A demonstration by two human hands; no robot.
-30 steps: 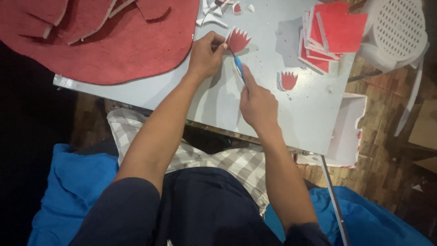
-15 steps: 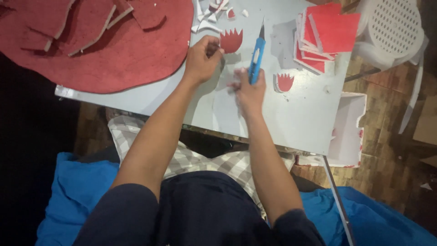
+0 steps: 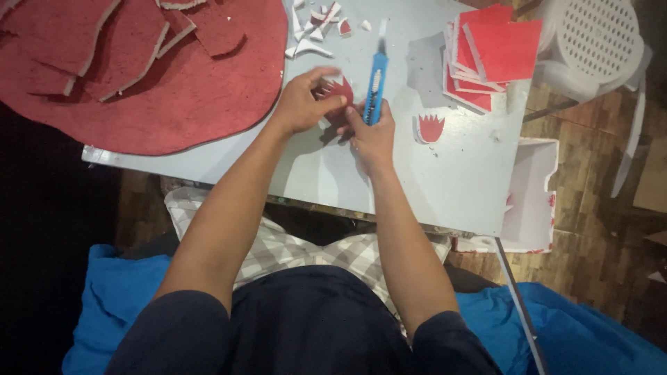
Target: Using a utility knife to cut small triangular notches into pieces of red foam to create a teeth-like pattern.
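left hand (image 3: 300, 104) is pinching the red spiky cutout (image 3: 339, 90) on the table (image 3: 458, 173); right hand (image 3: 373, 132) is gripping a blue utility knife (image 3: 376, 87) tight, blade pointing away

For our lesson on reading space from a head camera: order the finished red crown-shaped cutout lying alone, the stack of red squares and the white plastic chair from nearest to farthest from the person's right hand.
From the right hand:
1. Red crown-shaped cutout, just to its right on the table.
2. Stack of red squares, farther right, toward the table's far edge.
3. White plastic chair, beyond the table's corner.
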